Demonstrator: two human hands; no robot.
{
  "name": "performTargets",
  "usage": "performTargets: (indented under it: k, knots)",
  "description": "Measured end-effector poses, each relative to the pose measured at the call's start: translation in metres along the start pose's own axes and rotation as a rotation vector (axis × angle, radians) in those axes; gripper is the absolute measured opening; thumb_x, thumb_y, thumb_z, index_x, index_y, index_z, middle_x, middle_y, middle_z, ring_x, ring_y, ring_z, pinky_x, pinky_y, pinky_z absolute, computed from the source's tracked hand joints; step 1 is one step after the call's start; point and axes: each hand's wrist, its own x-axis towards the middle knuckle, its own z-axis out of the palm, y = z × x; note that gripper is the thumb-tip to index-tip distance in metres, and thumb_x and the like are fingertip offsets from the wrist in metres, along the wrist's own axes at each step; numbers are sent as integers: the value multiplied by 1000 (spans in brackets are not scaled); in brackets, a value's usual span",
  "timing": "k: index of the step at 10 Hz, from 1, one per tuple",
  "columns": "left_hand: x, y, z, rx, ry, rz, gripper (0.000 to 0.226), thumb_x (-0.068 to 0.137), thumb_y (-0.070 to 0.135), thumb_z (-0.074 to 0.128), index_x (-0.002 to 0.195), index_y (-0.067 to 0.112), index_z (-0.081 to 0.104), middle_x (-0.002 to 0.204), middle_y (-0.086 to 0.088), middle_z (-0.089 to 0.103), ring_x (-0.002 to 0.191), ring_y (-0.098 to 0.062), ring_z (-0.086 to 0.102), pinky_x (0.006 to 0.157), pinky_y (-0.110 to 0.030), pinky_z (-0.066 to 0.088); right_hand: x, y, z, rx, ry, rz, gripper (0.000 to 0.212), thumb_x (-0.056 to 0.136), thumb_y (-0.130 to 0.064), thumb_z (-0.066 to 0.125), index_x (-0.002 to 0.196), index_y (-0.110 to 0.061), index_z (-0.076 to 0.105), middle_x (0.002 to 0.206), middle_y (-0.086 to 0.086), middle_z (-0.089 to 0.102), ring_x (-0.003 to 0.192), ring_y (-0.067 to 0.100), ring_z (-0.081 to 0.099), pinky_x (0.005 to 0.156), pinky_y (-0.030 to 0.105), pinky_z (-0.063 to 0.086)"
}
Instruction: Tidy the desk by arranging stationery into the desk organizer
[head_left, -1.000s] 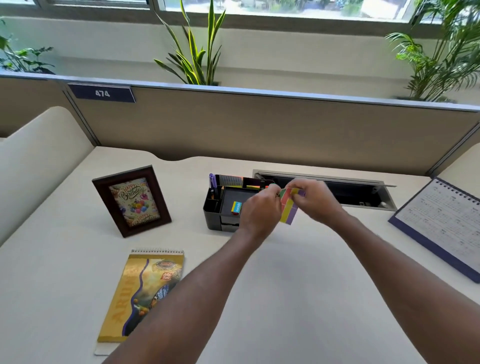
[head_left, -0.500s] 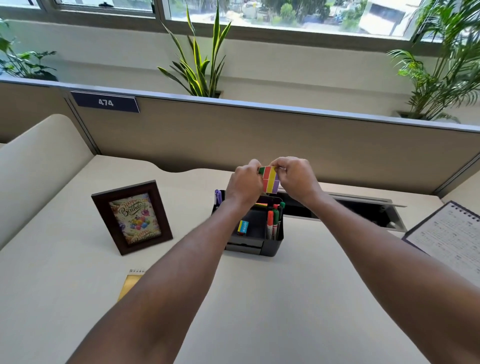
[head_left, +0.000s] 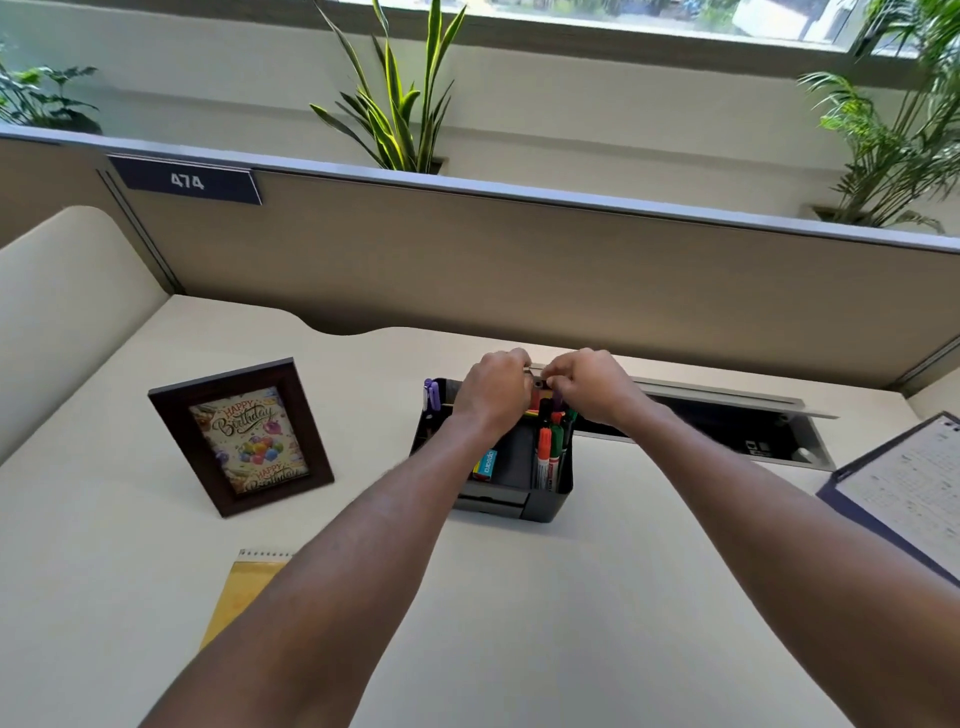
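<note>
The desk (head_left: 519, 597) carries a black desk organizer (head_left: 540, 501) at centre, markers (head_left: 549, 457) upright in its right compartment. Both hands, left (head_left: 491, 392) and right (head_left: 592, 387), meet above its back section, each grip pinched on a striped sticky-note pad (head_left: 540, 402), probably guiding it down. A picture frame (head_left: 241, 436) stands well left, clear.

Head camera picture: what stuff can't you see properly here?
- Colourful sticky tabs: mostly hidden by left hand and right hand.
- Organizer back slots: covered by hands.
- Yellow notebook: cut off by the left forearm.
- Calendar: writing too small, cropped by the frame edge.
</note>
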Motion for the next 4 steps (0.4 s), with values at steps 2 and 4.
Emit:
performTargets:
  k: [2,4]
  knots:
    - [-11,8,-2,1,61,105,56,91,13,53,144,0,37,138,-17,51,125,-28,51,101,-34,42,-6,13,7,-3,95,24,30,94,-21,48,112,-6,67,116,12,67,110,28,59,95,38,47]
    - [-24,25,-1,92,125,230,56,95,24,55,141,-5,40,139,-23,49,134,-33,42,115,-37,30,-39,23,5,-28,249,2,36,96,-29,51,122,-6,60,121,14,61,115,29,54,97,37,43]
